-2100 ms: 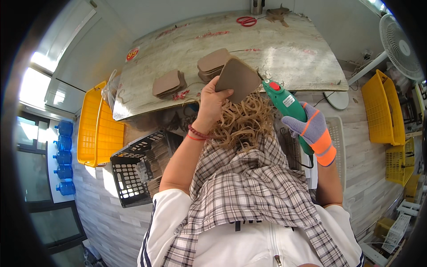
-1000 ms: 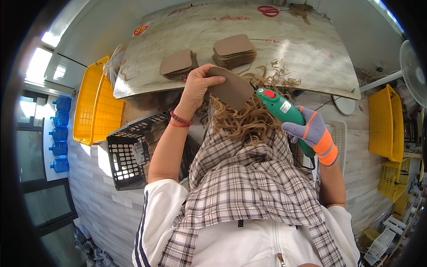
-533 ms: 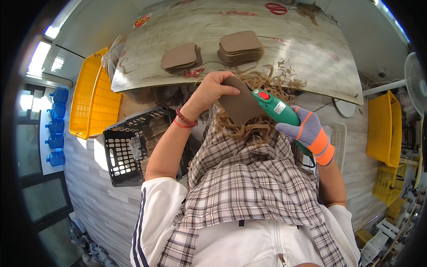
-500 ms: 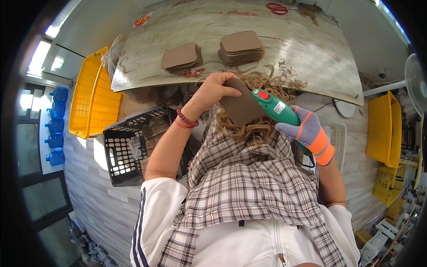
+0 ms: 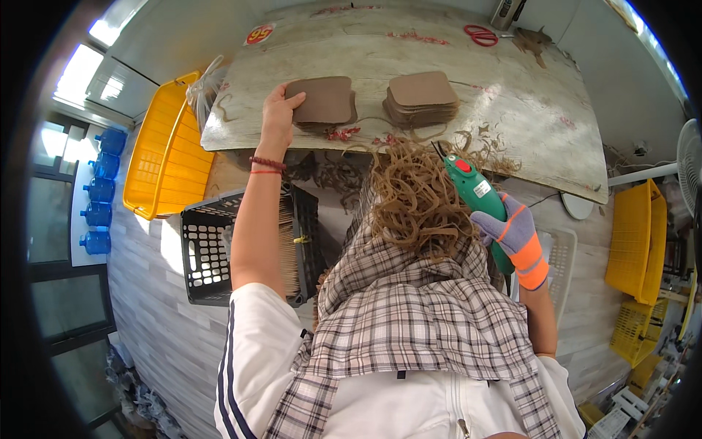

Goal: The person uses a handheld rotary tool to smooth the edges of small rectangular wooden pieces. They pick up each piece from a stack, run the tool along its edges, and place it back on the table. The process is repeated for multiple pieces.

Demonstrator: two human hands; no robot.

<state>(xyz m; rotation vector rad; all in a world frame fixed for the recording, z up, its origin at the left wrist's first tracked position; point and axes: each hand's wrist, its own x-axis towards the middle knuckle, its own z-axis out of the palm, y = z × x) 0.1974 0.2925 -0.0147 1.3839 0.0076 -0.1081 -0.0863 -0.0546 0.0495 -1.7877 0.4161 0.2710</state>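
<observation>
My left hand (image 5: pixel 278 117) grips the left edge of a brown rounded sheet (image 5: pixel 322 97), thumb on top, its fingers partly hidden underneath. The sheet rests over the left stack of like sheets on the table, whose edges show below it. To the right sits another stack of brown sheets (image 5: pixel 423 94), with rounded corners. In a grey and orange glove, my right hand (image 5: pixel 513 230) is wrapped round a green handheld power cutter (image 5: pixel 475 189) with a red button. Its tip is beside a heap of curly brown trimmings (image 5: pixel 417 197) on my checked apron (image 5: pixel 417 307).
The worn table (image 5: pixel 512 80) carries red scissors (image 5: pixel 480 35) at the back right and loose trimmings near its front edge. A black crate (image 5: pixel 208 252) holding brown sheets stands at my left, below a yellow basket (image 5: pixel 164 154). More yellow baskets (image 5: pixel 632 238) are at the right.
My left hand has carried the brown sheet from beside the cutter, up and left onto the left stack. My right hand has stayed near the trimmings with the cutter. The view has shifted slightly.
</observation>
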